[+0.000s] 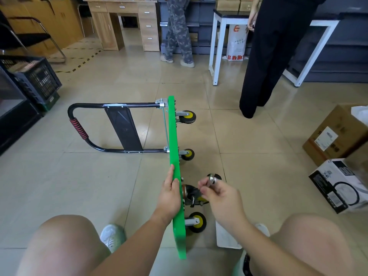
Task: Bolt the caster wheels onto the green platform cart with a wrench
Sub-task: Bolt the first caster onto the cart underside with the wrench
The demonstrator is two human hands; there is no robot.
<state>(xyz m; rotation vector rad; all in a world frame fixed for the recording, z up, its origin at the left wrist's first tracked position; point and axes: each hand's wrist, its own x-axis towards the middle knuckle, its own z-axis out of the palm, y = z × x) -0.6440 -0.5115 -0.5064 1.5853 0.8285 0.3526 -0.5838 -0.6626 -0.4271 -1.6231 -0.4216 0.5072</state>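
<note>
Four caster wheels (pixel 188 116) are showing on the right face of the green platform cart (pixel 172 136). The cart is standing on its long edge at frame centre, its long axis running from lower centre up to mid-frame and its wheels pointing right. Its black handle (pixel 111 105) is sticking out left over the tiled floor (pixel 249 140). The left hand (pixel 170 193) is gripping the cart's upper edge. The right hand (pixel 221 194) is pinching a small shiny metal piece (pixel 211 179) just beside the wheels; I cannot tell what it is. Open floor is lying right of the wheels, with cardboard boxes (pixel 336 134) sitting at the right edge.
</note>
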